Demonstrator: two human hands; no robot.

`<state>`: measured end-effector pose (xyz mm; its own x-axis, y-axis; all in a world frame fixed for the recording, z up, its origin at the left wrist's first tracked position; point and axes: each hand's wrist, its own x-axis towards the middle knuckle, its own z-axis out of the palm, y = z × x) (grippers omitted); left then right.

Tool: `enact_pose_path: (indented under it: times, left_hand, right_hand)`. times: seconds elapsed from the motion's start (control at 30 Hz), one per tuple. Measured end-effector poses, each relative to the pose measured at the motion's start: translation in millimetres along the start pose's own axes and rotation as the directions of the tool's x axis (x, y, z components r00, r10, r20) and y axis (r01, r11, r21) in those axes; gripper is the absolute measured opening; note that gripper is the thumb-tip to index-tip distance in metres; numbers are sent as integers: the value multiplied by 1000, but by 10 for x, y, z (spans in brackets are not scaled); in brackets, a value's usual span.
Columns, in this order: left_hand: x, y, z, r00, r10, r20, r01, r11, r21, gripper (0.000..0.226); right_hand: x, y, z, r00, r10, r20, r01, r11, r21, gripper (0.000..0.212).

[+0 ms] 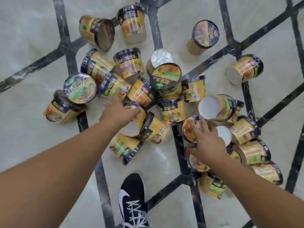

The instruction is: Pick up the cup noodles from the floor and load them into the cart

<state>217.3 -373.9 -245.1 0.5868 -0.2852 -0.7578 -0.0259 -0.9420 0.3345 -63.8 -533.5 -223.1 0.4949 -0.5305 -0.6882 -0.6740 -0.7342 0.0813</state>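
Several yellow cup noodles with dark rims lie scattered and piled on the pale floor; some stand upright, most lie on their sides. My left hand reaches into the middle of the pile and its fingers curl over the dark rim of a cup on its side. My right hand is spread wide over a cup whose orange lid faces up, fingers straight and touching its rim. The cart is not in view.
My black shoe with white laces stands on the floor just below the pile. Dark stripes cross the pale tiles. Single cups sit apart at the back right and the far right.
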Motion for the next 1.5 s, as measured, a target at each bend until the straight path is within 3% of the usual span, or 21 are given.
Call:
enact_pose_path:
  times: [0.23, 0.4, 0.57, 0.7, 0.9, 1.03, 1.17, 1.37, 1.5]
  left_hand:
    - [231, 82, 268, 991, -133, 1, 133, 991, -17, 121]
    - [181, -56, 239, 988, -148, 38, 152, 976, -158, 135]
    - [-399, -240, -100, 999, 22, -40, -28, 987, -161, 110]
    - [-1186, -489, -493, 966, 159, -203, -194, 966, -169, 80]
    - [-2777, -1099, -1165, 902, 165, -399, -270, 937, -223, 65]
    - [-4158, -1746, -1571, 891, 62, -451, -229, 917, -328, 53]
    - [-5885, -2573, -1862, 837, -114, -535, -145, 896, -419, 60]
    - [-8377, -4030, -2058, 694, -385, -608, -12, 838, -545, 90]
    - [-9696, -5047, -2006, 535, -499, -682, -26, 797, -603, 100]
  right_hand:
    - [188, 27, 19, 998, 0, -62, 1, 1000, 18, 103]
    - [228, -83, 31, 995, 26, -99, -28, 999, -16, 101]
    - [-51, -170, -68, 993, -23, -112, 19, 999, -35, 111]
    - [-538, -402, -338, 987, -109, -117, 107, 994, -17, 118]
    - [-1605, -1127, -1053, 926, -327, -190, 316, 945, -83, 115]
    - [-2722, -1816, -1583, 842, -493, -221, 472, 870, -142, 109]
    - [-4144, -2553, -1923, 681, -673, -288, 651, 737, -183, 108]
    - [-6330, -3795, -1966, 397, -864, -311, 859, 469, -205, 111]
    - [-7677, -4725, -1806, 176, -942, -285, 954, 235, -185, 111]
